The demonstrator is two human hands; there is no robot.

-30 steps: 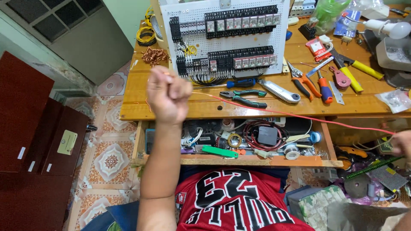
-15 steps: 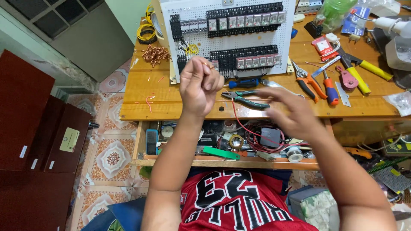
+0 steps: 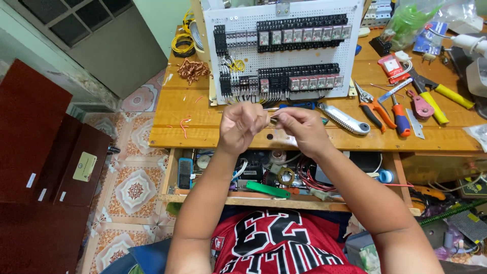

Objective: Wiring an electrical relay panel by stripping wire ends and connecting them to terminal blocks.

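Note:
My left hand (image 3: 241, 127) and my right hand (image 3: 302, 129) meet over the front edge of the wooden bench (image 3: 203, 134). Both pinch a small thin piece (image 3: 273, 121) between their fingertips. It is too small to tell what it is. Just behind the hands stands a white perforated panel (image 3: 284, 50) carrying rows of black relays and terminal blocks. A silver utility knife (image 3: 345, 119) lies on the bench to the right of my right hand.
Orange-handled pliers (image 3: 375, 109), a red and blue screwdriver (image 3: 401, 119) and a yellow-handled crimper (image 3: 436, 94) lie at the right. Copper scraps (image 3: 193, 68) and a yellow wire coil (image 3: 183, 43) sit at the left. An open drawer (image 3: 253, 200) holds red wire (image 3: 309, 177). A dark red cabinet (image 3: 40, 167) stands on the left.
My left hand came down from a raised fist. My right hand swung in from the far right, and both now pinch together in front of the panel. The stretched red wire is gone from view.

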